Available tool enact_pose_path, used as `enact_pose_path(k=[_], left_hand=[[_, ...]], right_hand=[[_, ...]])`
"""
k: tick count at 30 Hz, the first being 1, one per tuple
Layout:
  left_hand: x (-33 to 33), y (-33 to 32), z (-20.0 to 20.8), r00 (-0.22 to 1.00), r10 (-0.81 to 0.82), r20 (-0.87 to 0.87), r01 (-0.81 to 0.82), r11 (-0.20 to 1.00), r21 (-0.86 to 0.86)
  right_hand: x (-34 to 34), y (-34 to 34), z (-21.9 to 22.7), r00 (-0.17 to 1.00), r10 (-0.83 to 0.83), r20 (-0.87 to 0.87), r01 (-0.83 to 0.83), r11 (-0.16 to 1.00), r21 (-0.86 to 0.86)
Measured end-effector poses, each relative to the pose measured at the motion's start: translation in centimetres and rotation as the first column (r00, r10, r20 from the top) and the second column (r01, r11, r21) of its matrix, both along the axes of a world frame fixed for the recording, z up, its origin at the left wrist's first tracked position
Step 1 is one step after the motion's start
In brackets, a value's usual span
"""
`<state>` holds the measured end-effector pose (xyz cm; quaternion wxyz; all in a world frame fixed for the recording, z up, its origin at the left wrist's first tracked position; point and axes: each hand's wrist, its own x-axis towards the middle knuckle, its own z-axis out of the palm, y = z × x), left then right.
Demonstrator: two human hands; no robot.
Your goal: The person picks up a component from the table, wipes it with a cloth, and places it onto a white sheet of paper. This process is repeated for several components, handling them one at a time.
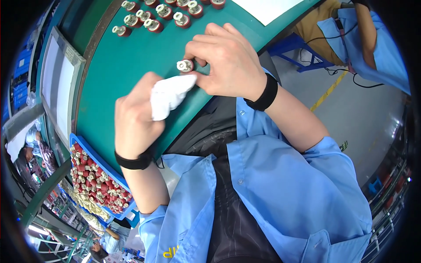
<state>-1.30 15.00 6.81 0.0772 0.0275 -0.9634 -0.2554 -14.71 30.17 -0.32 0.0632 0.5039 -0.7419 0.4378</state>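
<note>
over the green tabletop (105,79), near its front edge, i see the right hand (230,59) pinching a small red-and-white part (185,66) between thumb and curled fingers, its pale end turned up toward the person. the left hand (133,109) is closed around a white cloth (169,96) whose tip reaches close beside the right thumb; i can't tell whether it touches the part. to do this well, i'd say the pinch should sit low on the red body, leaving the pale end free, with the cloth bunched firmly so no loose corner snags. light, even pressure seems wise. similar parts (153,25) sit farther across the table, well apart from both hands, and a blue bin (103,165) heaped with red-and-white pieces (103,184) is off to the left.
</note>
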Motion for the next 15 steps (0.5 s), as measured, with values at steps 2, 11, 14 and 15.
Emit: enact_pose_path(k=[2,11,14,15], left_hand=[[-0.3,0.9,-0.1,0.999,-0.006,0.045,0.008,0.998,-0.061],[0.1,-0.8,-0.2,0.995,0.079,-0.057,-0.08,0.996,-0.031],[-0.2,1.1,-0.2,0.998,-0.026,0.054,0.031,0.995,-0.09],[-0.2,0.9,-0.3,0.999,-0.02,0.05,0.025,0.996,-0.09]], right_hand=[[-0.1,-0.1,0.0,1.0,-0.003,-0.015,0.003,1.0,0.013],[0.0,-0.3,0.1,1.0,0.005,-0.013,-0.005,1.0,0.01],[-0.2,-0.2,0.2,1.0,0.021,-0.018,-0.02,0.999,0.035],[-0.3,-0.2,0.3,1.0,0.024,-0.018,-0.024,0.999,0.047]])
